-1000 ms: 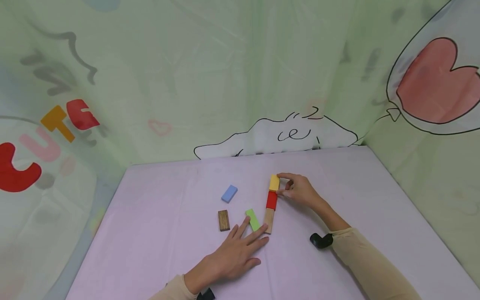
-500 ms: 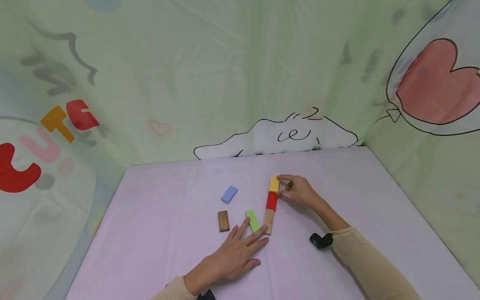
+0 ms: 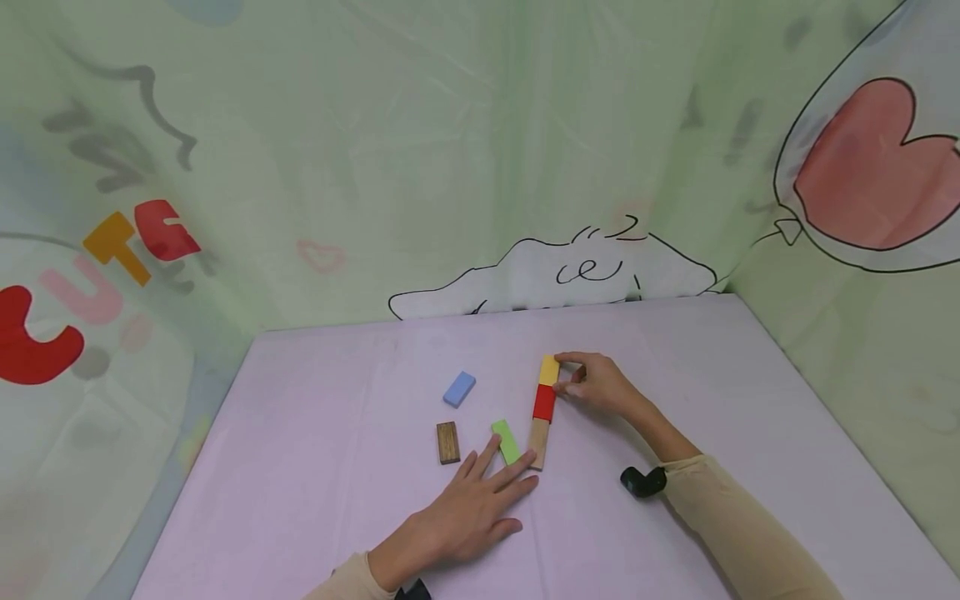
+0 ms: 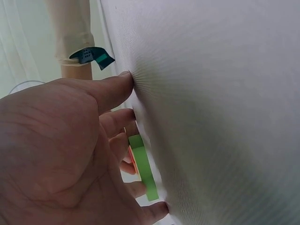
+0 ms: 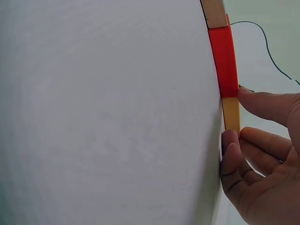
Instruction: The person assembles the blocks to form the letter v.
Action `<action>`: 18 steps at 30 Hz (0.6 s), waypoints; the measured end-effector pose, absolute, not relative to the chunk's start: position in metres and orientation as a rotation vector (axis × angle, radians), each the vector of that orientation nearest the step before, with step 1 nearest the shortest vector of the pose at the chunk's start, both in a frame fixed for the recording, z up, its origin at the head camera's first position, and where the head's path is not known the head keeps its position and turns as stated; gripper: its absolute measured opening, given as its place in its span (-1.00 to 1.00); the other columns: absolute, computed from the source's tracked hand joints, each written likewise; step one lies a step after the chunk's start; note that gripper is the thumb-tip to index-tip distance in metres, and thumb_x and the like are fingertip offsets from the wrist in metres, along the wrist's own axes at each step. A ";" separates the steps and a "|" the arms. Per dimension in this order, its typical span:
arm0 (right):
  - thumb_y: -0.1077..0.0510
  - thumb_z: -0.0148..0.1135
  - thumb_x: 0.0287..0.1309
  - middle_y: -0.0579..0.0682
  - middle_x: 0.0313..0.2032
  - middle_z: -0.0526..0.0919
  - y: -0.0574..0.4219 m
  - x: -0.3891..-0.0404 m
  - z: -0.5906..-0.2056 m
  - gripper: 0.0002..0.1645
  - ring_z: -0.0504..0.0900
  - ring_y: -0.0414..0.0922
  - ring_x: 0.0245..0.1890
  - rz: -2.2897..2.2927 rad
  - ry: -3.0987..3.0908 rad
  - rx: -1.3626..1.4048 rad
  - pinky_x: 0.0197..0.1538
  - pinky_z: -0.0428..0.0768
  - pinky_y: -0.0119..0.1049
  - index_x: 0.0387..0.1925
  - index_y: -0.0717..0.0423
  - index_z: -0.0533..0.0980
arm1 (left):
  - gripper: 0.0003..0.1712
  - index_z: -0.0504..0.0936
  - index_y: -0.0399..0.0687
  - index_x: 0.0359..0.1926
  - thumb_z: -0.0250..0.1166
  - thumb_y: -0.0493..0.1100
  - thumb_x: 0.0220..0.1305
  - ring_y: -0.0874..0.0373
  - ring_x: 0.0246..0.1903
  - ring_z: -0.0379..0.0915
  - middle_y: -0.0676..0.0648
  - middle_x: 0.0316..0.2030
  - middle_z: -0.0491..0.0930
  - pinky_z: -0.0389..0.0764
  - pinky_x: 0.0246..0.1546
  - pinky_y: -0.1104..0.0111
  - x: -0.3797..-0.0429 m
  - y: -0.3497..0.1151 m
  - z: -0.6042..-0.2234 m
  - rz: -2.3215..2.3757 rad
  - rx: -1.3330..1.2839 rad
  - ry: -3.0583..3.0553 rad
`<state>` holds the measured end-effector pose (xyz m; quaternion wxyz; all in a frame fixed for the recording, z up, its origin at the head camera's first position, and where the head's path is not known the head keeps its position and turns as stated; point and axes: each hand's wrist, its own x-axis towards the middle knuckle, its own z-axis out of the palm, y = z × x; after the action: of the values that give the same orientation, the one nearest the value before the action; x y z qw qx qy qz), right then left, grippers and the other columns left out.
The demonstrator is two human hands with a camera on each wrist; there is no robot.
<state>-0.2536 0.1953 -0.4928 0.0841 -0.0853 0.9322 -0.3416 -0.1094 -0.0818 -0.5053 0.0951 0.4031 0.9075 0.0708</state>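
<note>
Three blocks lie end to end in a slightly slanted row: a plain wood block (image 3: 537, 442) nearest, a red block (image 3: 543, 402) in the middle and a yellow block (image 3: 550, 370) farthest. My right hand (image 3: 602, 383) holds the yellow block between thumb and index finger, the thumb by its seam with the red one. With fingers spread flat, my left hand (image 3: 472, 512) rests low on the table, one fingertip at the near end of the plain wood block. Another fingertip reaches the green block (image 3: 505, 440), which shows beyond the fingers in the left wrist view.
On the left of the row lie a blue block (image 3: 459, 388) and a dark brown block (image 3: 447, 442), both apart from the hands. A pale lilac cloth covers the table (image 3: 300, 467). Printed fabric walls (image 3: 420, 167) stand along its back and sides.
The yellow block and the right fingertips have shifted very slightly toward the near side, against the red block. The left hand and the loose blocks stay as they were.
</note>
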 end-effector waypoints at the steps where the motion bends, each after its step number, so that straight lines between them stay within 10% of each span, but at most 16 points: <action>1: 0.18 0.48 0.26 0.19 -0.13 0.68 0.195 -0.253 -0.493 -0.31 0.58 -0.01 -0.19 -1.017 2.782 -0.264 -0.24 0.57 -0.35 0.39 0.24 0.52 | -0.31 0.25 0.30 0.64 0.11 0.19 0.60 -0.30 0.71 -0.19 0.15 0.73 -0.09 0.29 0.51 -0.28 -0.109 -0.082 -0.505 0.208 1.196 2.691; 18: 0.19 0.41 0.31 0.21 -0.08 0.71 0.193 -0.254 -0.495 -0.36 0.59 -0.01 -0.20 -0.988 2.815 -0.236 -0.22 0.57 -0.34 0.39 0.23 0.53 | -0.30 0.24 0.33 0.64 0.12 0.19 0.59 -0.27 0.71 -0.22 0.18 0.74 -0.12 0.28 0.52 -0.29 -0.109 -0.081 -0.507 0.223 1.178 2.681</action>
<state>-0.2541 0.1928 -0.4946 0.0743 -0.0788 0.9380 -0.3293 -0.1089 -0.0812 -0.5070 0.1023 0.3991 0.9080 0.0757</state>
